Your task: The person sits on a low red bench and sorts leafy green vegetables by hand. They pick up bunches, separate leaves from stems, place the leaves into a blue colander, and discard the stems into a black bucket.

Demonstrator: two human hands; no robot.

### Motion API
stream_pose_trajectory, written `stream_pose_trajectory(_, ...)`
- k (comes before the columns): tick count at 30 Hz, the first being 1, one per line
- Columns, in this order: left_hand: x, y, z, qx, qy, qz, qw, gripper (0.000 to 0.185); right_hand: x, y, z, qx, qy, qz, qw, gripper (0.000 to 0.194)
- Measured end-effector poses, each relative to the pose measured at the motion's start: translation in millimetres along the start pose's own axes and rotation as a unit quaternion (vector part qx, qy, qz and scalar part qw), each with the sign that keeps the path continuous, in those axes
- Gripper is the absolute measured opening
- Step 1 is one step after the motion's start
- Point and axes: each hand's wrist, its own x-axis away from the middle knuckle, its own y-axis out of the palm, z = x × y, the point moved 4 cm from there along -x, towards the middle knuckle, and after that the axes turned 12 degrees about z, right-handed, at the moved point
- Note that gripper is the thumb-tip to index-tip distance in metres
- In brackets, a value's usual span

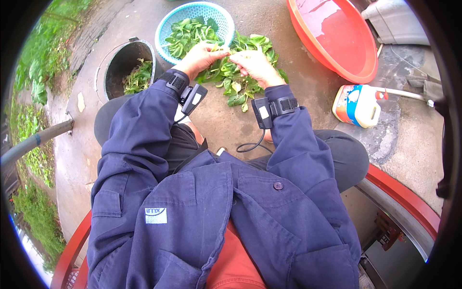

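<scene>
My left hand (pixel 203 59) and my right hand (pixel 254 67) meet at the fingertips, both pinching what looks like a thin stem of leafy greens. A yellowish-green bit (pixel 216 47) shows by the left fingers; most of the piece is hidden by the hands. Beneath and beyond them, a loose pile of leafy greens (pixel 236 88) lies on the concrete ground. Just past my left hand stands a light-blue plastic colander (pixel 161 39) holding more leaves (pixel 187 34). To the left is a dark bucket (pixel 113 74) with wilted greens and stems (pixel 139 77) inside.
A large red plastic basin (pixel 317 54) with water stands at the far right. Nearer lies a white jug with a printed label (pixel 356 105), beside a pale pipe (pixel 400 93). A metal pipe (pixel 39 139) juts in from the left, near plants (pixel 32 144). A red chair frame (pixel 400 195) curves around me.
</scene>
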Motion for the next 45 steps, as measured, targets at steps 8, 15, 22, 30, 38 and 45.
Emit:
stream_pose_trajectory(8, -2, -1, -4, 0.045, -0.041, 0.000, 0.998, 0.024, 0, 0, -3, 0.042, -0.044, 0.034, 0.998, 0.020)
stream_pose_trajectory(15, -3, -3, -8, 0.010, -0.037, 0.029, 0.999, 0.022, 2, 6, -4, 0.071, -0.055, 0.031, 0.996, 0.022)
stream_pose_trajectory(22, -35, -50, -8, 0.148, -0.014, 0.149, 0.978, 0.024, -7, -25, 2, -0.097, 0.007, 0.093, 0.991, 0.015)
stream_pose_trajectory(30, -73, -122, -42, 0.223, -0.083, 0.291, 0.926, 0.070, -13, -34, 26, -0.135, 0.053, 0.120, 0.982, 0.013)
stream_pose_trajectory(38, -50, -146, 19, 0.510, 0.002, 0.293, 0.809, 0.026, -18, -29, 96, -0.292, 0.237, 0.161, 0.913, 0.009)
stream_pose_trajectory(45, 9, -174, 75, 0.537, 0.061, 0.235, 0.808, 0.027, -28, 6, 92, -0.297, 0.232, 0.130, 0.917, 0.007)
